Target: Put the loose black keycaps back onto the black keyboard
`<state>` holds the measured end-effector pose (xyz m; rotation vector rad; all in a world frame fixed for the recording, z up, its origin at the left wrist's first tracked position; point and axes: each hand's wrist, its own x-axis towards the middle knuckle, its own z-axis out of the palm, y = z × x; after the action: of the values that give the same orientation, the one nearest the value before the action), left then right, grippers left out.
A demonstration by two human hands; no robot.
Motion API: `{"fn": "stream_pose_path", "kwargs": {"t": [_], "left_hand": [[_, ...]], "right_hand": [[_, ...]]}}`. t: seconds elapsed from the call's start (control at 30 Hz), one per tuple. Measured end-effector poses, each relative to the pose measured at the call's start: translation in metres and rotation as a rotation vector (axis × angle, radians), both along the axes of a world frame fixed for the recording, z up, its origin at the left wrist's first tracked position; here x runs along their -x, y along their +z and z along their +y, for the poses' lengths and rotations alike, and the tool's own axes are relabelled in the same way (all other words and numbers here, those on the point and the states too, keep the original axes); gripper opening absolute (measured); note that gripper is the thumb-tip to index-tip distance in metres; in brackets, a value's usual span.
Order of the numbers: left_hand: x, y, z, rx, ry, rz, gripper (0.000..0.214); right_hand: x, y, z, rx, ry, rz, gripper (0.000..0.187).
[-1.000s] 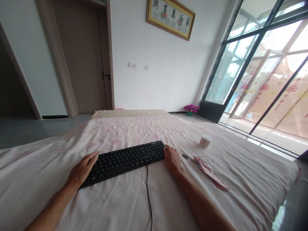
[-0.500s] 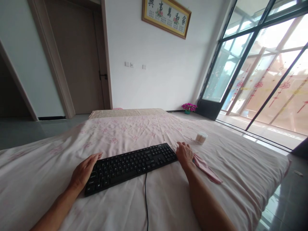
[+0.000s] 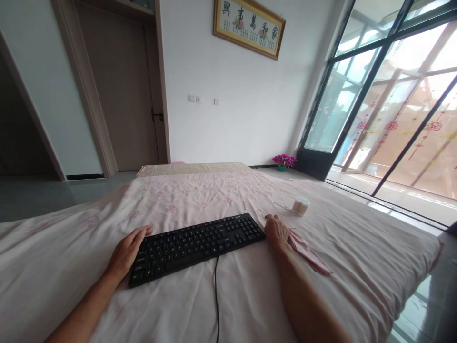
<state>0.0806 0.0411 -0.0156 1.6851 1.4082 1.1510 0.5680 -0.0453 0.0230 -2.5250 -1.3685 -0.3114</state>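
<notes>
A black keyboard [image 3: 198,243] lies slanted on a bed with a pink flowered sheet [image 3: 200,195]. My left hand [image 3: 127,250] rests flat against its left end, fingers stretched out and thumb by the far corner. My right hand [image 3: 276,228] sits at the keyboard's right end, fingers curled against that edge. It also covers the near tip of a folded pink cloth [image 3: 310,254] lying to its right. The keyboard's black cable [image 3: 215,297] runs toward me across the sheet.
A small round tub of cotton swabs [image 3: 300,206] stands beyond my right hand, with a few thin sticks loose on the sheet near it. The bed's right edge drops to the floor beside large glass doors [image 3: 385,119]. A flower pot [image 3: 282,162] stands by the wall.
The keyboard has slid to the right, closer to the pink cloth. My right hand moved right with it and now hides the pen-like thing seen earlier. My left hand stayed at the left end.
</notes>
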Motion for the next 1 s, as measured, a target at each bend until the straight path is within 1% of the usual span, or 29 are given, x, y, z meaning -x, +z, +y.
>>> {"fn": "stream_pose_path", "kwargs": {"t": [0.1,0.2,0.3,0.4,0.63,0.73,0.87,0.93,1.0], "left_hand": [[0.001,-0.002,0.001,0.009,-0.024,-0.007,0.055],[0.001,-0.002,0.0,0.014,-0.04,-0.023,0.057],[0.0,-0.001,-0.002,0.012,-0.037,-0.021,0.057],[0.0,0.001,-0.003,0.007,-0.025,-0.006,0.056],[0.0,0.0,-0.001,0.01,-0.018,0.057,0.055],[0.0,0.0,0.0,0.024,-0.033,0.083,0.054],[-0.001,-0.001,0.002,0.025,-0.025,0.09,0.053],[-0.001,0.0,0.002,0.04,-0.021,0.079,0.052],[-0.002,0.001,0.001,0.057,-0.027,0.074,0.053]], "right_hand": [[0.001,-0.002,0.002,-0.066,-0.031,0.072,0.042],[-0.001,-0.006,0.004,-0.087,-0.032,0.102,0.04],[-0.005,-0.009,0.006,-0.109,-0.037,0.151,0.044],[-0.008,-0.01,0.007,-0.101,-0.052,0.236,0.047],[-0.006,-0.008,0.009,-0.194,0.05,0.226,0.041],[-0.004,-0.008,0.011,-0.267,0.085,0.23,0.034],[-0.001,-0.004,0.014,-0.42,0.154,0.231,0.027],[0.002,0.0,0.016,-0.491,0.175,0.234,0.027],[0.008,0.004,0.018,-0.562,0.163,0.274,0.031]]}}
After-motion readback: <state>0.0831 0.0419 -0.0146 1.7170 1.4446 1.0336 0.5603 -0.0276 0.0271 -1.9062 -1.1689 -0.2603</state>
